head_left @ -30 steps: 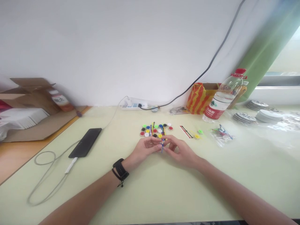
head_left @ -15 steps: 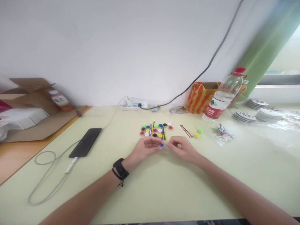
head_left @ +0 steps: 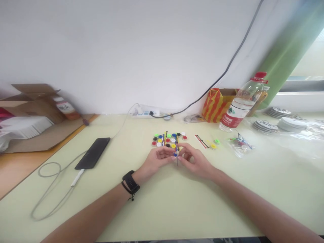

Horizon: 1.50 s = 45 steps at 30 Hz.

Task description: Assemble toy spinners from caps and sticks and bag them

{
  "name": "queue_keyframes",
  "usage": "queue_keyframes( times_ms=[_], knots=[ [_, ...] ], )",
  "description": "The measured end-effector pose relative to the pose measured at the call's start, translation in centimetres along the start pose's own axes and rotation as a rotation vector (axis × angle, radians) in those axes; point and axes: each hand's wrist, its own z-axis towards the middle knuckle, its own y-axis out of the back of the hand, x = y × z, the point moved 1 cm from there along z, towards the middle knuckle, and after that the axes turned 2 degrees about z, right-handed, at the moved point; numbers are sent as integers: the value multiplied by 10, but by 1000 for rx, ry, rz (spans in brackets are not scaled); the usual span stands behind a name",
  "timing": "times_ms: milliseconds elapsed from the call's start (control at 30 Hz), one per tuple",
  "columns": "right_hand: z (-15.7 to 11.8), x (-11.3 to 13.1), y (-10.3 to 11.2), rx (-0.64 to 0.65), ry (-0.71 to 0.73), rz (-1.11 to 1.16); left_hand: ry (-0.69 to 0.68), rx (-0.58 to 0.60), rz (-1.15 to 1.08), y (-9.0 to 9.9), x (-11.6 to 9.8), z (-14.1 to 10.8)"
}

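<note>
My left hand is closed in a pinch on a small blue plastic piece, just above the table. Opposite it, my right hand holds a thin dark blue strip upright between thumb and fingers, touching or nearly touching the blue piece. The fingers partly cover both parts. Just beyond lie several small round plastic pieces in red, white, yellow, black, blue and green. Thin coloured pointer-like strips lie among them.
To the right are red and black strips, a yellow round piece, a small plastic bag, a water bottle and stacked discs. A phone with cable lies left. A power strip sits by the wall.
My right fingers have opened out a little and shifted on the thin strip, which now shows as a dark upright line. My left hand has barely moved.
</note>
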Motion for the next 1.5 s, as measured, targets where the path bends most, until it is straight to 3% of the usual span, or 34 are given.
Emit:
queue_keyframes(
  times_ms=[133, 267, 433, 567, 767, 1033, 1500],
  knots=[
    [-2, 2, 4, -78, 107, -168, 34, -31, -4, 0, 0, 1],
    [0, 5, 11, -58, 151, -271, 44, -23, -8, -1, -1, 1],
    [2, 6, 14, -76, 70, -184, 31, -20, -16, -1, -1, 0],
    [1, 8, 8, -2, 51, -152, 44, -12, -29, -1, -1, 0],
    [5, 9, 14, -123, 15, -166, 58, -39, -30, -2, -3, 0],
    [2, 7, 3, -7, -12, 27, 33, -10, -52, -2, -2, 0],
    [0, 7, 6, 7, 16, -111, 10, -8, -29, -3, -5, -2]
  ],
)
